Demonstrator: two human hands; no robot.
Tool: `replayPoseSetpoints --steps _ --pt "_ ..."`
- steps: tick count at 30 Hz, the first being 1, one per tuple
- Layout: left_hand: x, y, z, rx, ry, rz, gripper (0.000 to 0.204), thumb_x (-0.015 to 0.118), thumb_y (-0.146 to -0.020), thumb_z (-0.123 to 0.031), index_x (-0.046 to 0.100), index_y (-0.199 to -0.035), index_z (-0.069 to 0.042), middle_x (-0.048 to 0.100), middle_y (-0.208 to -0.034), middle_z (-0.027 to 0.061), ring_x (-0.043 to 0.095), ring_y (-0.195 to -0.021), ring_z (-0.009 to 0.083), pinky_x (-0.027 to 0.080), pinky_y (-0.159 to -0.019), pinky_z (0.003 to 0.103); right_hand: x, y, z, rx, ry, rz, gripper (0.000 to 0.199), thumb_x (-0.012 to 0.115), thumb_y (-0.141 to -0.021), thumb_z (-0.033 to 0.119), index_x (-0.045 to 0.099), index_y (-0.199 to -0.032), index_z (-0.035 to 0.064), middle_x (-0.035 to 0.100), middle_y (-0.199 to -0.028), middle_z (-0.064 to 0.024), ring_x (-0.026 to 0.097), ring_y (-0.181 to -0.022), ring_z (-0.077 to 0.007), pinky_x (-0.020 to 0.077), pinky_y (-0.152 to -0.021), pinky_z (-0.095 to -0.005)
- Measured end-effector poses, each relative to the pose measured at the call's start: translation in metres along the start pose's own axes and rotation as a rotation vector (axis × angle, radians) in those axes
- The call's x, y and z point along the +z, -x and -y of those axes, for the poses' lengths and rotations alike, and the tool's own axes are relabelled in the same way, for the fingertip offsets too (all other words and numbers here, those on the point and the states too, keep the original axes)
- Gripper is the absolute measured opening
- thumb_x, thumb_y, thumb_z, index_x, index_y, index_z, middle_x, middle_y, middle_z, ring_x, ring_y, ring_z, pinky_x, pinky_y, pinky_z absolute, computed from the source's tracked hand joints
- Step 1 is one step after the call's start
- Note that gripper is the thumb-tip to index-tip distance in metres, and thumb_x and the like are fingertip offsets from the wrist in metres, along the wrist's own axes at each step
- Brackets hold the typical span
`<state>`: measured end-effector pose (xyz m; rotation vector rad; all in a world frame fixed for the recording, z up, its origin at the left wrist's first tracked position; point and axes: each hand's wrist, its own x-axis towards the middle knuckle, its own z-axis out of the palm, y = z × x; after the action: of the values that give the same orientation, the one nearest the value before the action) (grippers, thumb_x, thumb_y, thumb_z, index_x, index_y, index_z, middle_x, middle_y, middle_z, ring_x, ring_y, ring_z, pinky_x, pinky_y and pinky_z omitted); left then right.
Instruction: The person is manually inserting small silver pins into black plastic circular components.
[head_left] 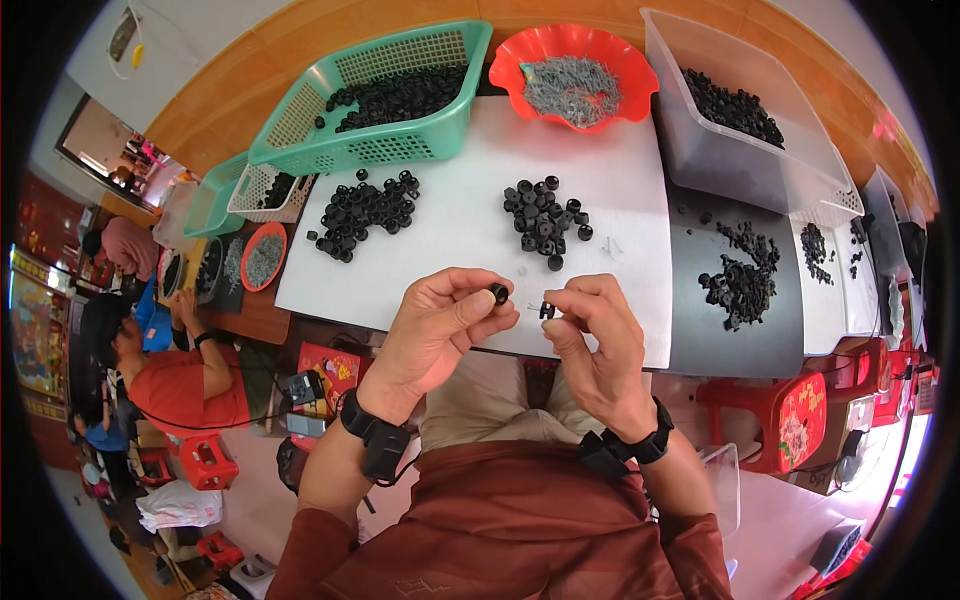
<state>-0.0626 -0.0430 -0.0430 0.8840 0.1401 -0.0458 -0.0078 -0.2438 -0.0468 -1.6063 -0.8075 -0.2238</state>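
My left hand [440, 330] pinches a small black ring-shaped part [499, 292] between thumb and fingers. Just to its right, my right hand [592, 335] holds a smaller black part [547, 310] at its fingertips, a short gap from the ring. Both hands hover over the near edge of a white board [450, 250]. On that board lie two loose piles of black round parts, one pile [363, 212] at the left and one pile [544, 218] in the middle, just beyond my fingers.
A teal basket [372, 145] of black parts, a red bowl [520, 60] of grey metal springs and a clear tub [720, 150] stand at the back. More black parts [740, 280] lie on a grey sheet at right. A seated person in a red shirt [185, 385] works at left.
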Motion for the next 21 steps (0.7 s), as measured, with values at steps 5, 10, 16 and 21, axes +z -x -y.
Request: replayPoseSetpoints --steps 5,10,16,21 --pt "0.000 0.002 0.008 -0.045 0.109 0.034 0.021 0.065 -0.096 -0.006 0.065 -0.116 -0.001 0.070 -0.110 0.0121 0.071 -0.097 0.0194 0.061 -0.092 0.038 0.005 -0.002 0.000 -0.023 0.034 0.003 0.024 0.071 -0.088 -0.002 0.064 -0.110 0.0037 0.059 -0.100 -0.0118 0.060 -0.068 -0.0211 0.0508 -0.059 -0.0305" --pt "0.000 0.003 0.014 -0.075 0.162 0.036 0.021 0.063 -0.097 -0.005 0.065 -0.117 0.000 0.070 -0.110 0.0122 0.071 -0.097 0.0191 0.060 -0.094 0.037 0.008 -0.001 -0.004 -0.045 0.043 -0.001 0.025 0.070 -0.088 -0.002 0.063 -0.111 0.0041 0.059 -0.100 -0.0130 0.063 -0.068 -0.0249 0.0519 -0.057 -0.0330" --pt "0.001 0.003 0.016 -0.076 0.162 0.037 0.022 0.063 -0.097 -0.005 0.065 -0.118 0.000 0.070 -0.109 0.0122 0.071 -0.097 0.0200 0.061 -0.093 0.037 0.008 -0.002 -0.003 -0.029 0.084 0.043 0.025 0.070 -0.088 -0.001 0.063 -0.112 0.0045 0.059 -0.100 -0.0121 0.064 -0.067 -0.0278 0.0525 -0.055 -0.0365" --pt "0.004 0.003 0.018 -0.077 0.124 0.029 0.020 0.064 -0.097 -0.006 0.067 -0.116 0.000 0.070 -0.108 0.0114 0.071 -0.097 0.0198 0.061 -0.092 0.035 0.008 0.000 -0.004 -0.013 0.111 0.076 0.025 0.070 -0.087 0.000 0.063 -0.111 0.0044 0.058 -0.098 -0.0111 0.063 -0.066 -0.0280 0.0521 -0.055 -0.0371"
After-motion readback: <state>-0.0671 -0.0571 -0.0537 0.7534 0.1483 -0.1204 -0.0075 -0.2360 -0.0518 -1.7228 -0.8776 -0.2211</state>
